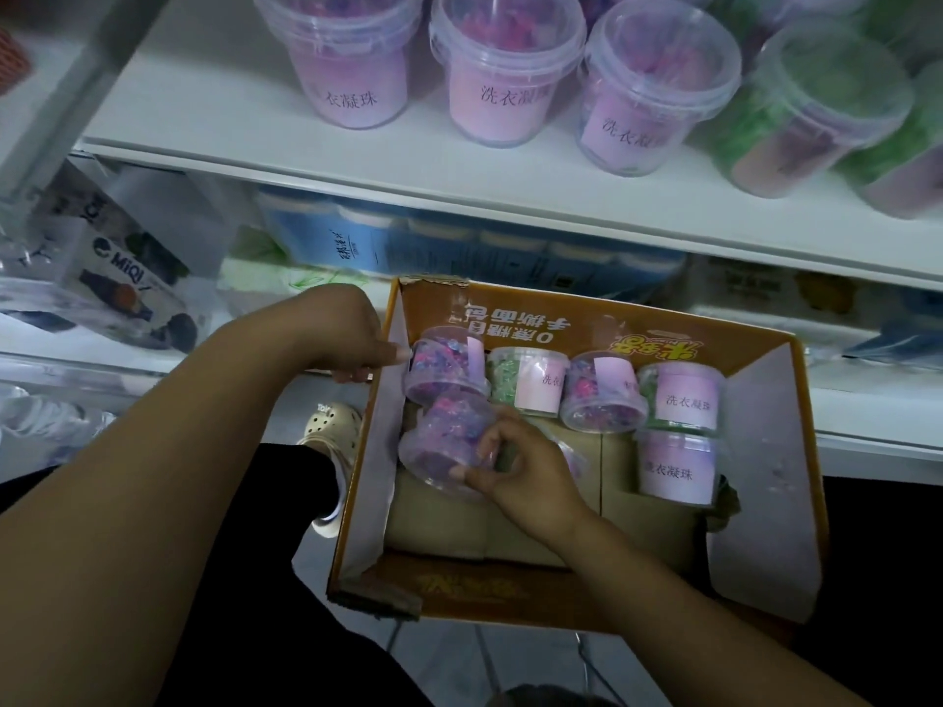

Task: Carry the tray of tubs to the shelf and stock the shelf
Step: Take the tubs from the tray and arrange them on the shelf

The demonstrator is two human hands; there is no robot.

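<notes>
Tray [765,451]: you're holding the open cardboard box at centre frame, below the front edge of the shelf [357,160]. Its long axis is running left to right.
Left hand [352,334]: you're gripping the tray's left wall near the far-left corner. Your fingers are curling round the cardboard edge, with one fingertip reaching toward the nearest tub.
Right hand [525,472]: you're grasping the held tub [444,446] inside the tray, left of centre. Your thumb and fingers are wrapping round its side.
Held tub: it's lying tipped off upright, with its long axis running roughly bottom to top of the frame. Its wider rimmed end is pointing toward the lower left. Purple and pink contents are showing through the clear wall.
Row of tubs [597,395]: four tubs are sitting along the tray's far wall, alternating purple and green. The leftmost is touching the held tub.
Pink tub [676,469]: it's sitting just below the right end of the row, with its label facing you.
Shelf tubs [502,68]: three pink ones are standing upright across the upper centre, with a green shelf tub [816,109] to their right.
Blue packs [459,247]: they're sitting on the lower level, behind the tray.
Shoe [334,426]: it's showing just left of the tray.
</notes>
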